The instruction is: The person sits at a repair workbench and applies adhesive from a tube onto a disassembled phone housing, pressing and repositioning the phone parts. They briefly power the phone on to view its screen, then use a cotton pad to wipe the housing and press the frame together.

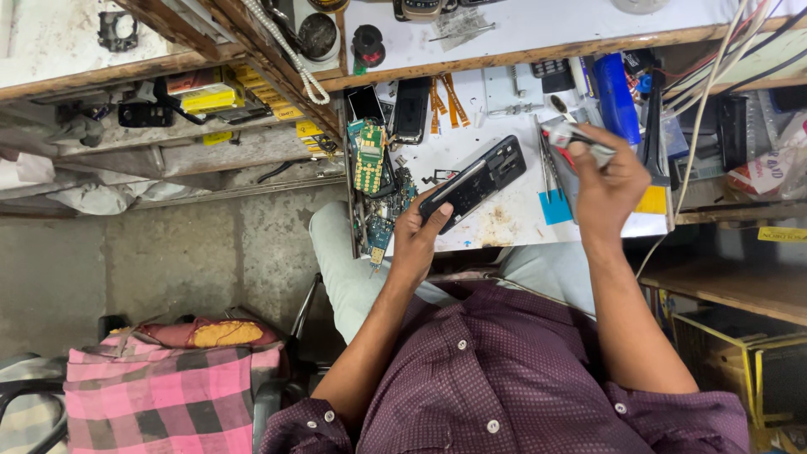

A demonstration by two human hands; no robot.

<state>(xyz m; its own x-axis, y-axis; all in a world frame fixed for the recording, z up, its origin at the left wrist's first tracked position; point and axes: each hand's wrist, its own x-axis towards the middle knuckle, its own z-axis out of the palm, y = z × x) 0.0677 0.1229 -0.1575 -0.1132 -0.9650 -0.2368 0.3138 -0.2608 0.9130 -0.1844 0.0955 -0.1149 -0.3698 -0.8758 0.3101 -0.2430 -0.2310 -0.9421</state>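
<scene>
Maroon shirt sleeves (471,378) fill the near foreground. Beyond them, the left hand (418,238) grips the lower end of a black phone frame (473,182), tilted over the white work mat (513,214). Right of it, the right hand (607,185) is closed around a small grey-and-red tool (580,140). Green circuit boards (368,155) lie left of the left hand.

A black phone frame (475,182), opened with its inner cavities showing, lies tilted diagonally above the white table. A small silver-grey tool with a red part (578,141) points leftward, raised above the table.
</scene>
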